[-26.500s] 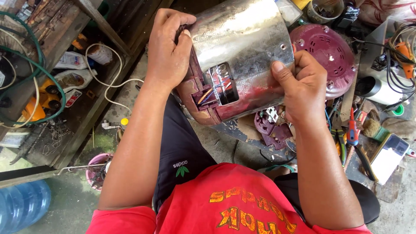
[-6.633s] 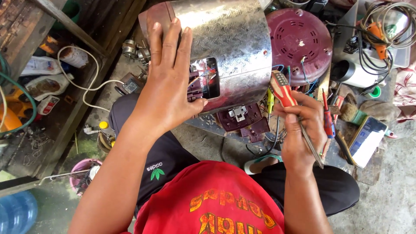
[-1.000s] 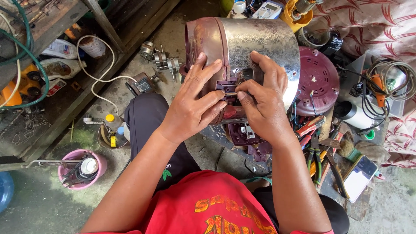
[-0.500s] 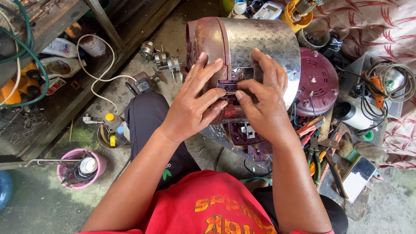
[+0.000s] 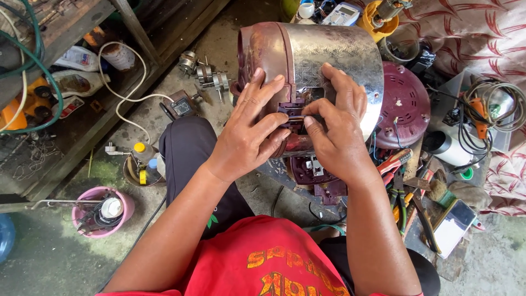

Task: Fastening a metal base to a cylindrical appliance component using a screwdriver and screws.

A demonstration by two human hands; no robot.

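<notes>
Over the lap, tipped on its side: cooker (image 5: pixel 329 60), shiny embossed metal wall, maroon base end turned left. Left hand (image 5: pixel 249 134) spread flat against the wall, fingers apart, thumb low, bracing rather than clamped. Right hand (image 5: pixel 337 129) beside it, thumb and forefinger pinched together on a small part (image 5: pixel 296 117) at the dark opening in the wall; too small to tell what kind. Fingertips of both hands nearly touching there.

Just right of the cooker, maroon lid (image 5: pixel 405 104), round, dotted with holes. Under the hands, on the ground, maroon panel (image 5: pixel 315 170) with a white piece in it. Right of that, pliers (image 5: pixel 395 163) with red and green grips among other tools, and a flat phone (image 5: pixel 452 225) with pale face.

At far left, on the wooden shelf (image 5: pixel 66 33): white bottle (image 5: pixel 76 57) lying down with a red and blue label, a second pale bottle (image 5: pixel 79 82) below it, a brown can (image 5: pixel 112 52) upright. White cord (image 5: pixel 129 82) looping down to a plug. Low left, pink tub (image 5: pixel 123 205) with a white-capped thing inside; near it a small pot (image 5: pixel 139 164) with yellow and blue caps.

At top, grey meter (image 5: pixel 342 12), rectangular, pale screen; yellow spool (image 5: pixel 378 19) beside it. Red-patterned cloth (image 5: pixel 466 38) beyond.
</notes>
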